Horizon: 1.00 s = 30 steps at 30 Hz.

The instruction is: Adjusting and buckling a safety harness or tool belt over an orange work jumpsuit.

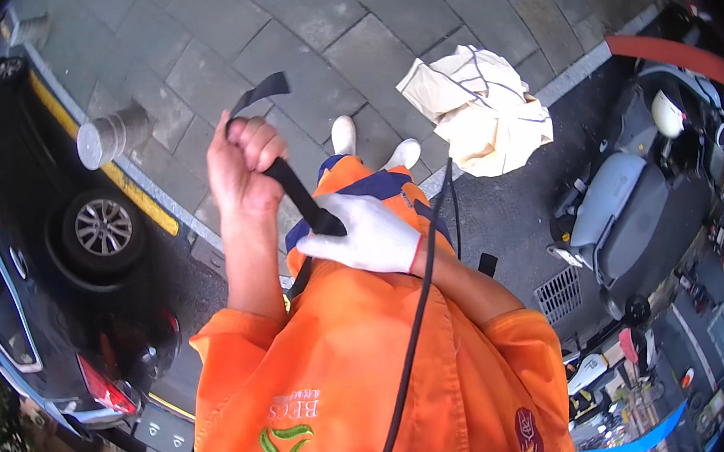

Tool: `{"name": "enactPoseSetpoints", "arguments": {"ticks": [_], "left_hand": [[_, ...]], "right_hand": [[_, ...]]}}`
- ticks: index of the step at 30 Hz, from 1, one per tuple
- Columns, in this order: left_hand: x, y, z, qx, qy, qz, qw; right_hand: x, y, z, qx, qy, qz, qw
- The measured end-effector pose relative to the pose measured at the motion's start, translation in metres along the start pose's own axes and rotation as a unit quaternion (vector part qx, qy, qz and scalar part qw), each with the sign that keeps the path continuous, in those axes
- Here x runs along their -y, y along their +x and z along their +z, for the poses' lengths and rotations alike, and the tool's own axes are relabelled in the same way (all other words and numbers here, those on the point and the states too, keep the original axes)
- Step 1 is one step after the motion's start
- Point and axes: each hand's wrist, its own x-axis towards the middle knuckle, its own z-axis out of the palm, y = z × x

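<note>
A black strap [298,192] runs between my two hands in front of my waist. My left hand [246,163], bare, is closed in a fist around it, and the strap's loose end curls out beyond the knuckles. Lower down and to the right, my right hand [373,232] wears a white knit glove and is closed on the strap's other part. Its fingertips and whatever lies beneath the palm are hidden. I wear an orange work jacket [377,358], and a thin black cord [411,345] hangs down across its front.
A crumpled cream cloth [483,114] lies on the paving ahead to the right. My white boots [344,135] stand at the kerb. A short stone bollard [112,136] and a black car [50,235] are on the left; a parked grey scooter [619,206] and a drain grate [559,295] are on the right.
</note>
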Motion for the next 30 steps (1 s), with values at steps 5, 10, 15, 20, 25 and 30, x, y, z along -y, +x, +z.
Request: {"name": "enactPoseSetpoints", "arguments": {"ticks": [5,10,15,20,25,30], "left_hand": [[-0.01,0.001,-0.02,-0.019,-0.016,0.03,0.999],[-0.053,-0.045,-0.089,-0.157,-0.024,0.126,0.979],[-0.078,-0.093,-0.116,-0.203,-0.007,0.231,0.951],[-0.087,-0.039,-0.071,-0.098,-0.025,0.203,0.974],[0.01,0.026,0.031,-0.064,0.039,0.067,0.995],[0.094,0.023,0.112,0.053,0.152,-0.03,0.986]], "right_hand": [[0.01,0.015,-0.003,0.01,-0.118,0.047,0.992],[-0.008,-0.016,-0.011,0.139,-0.01,0.109,0.984],[0.01,-0.005,-0.002,0.266,-0.116,0.111,0.951],[0.004,-0.007,-0.02,0.304,0.027,0.127,0.944],[-0.025,-0.038,-0.021,0.139,0.015,0.052,0.989],[-0.007,-0.064,-0.021,0.009,0.104,0.119,0.987]]}}
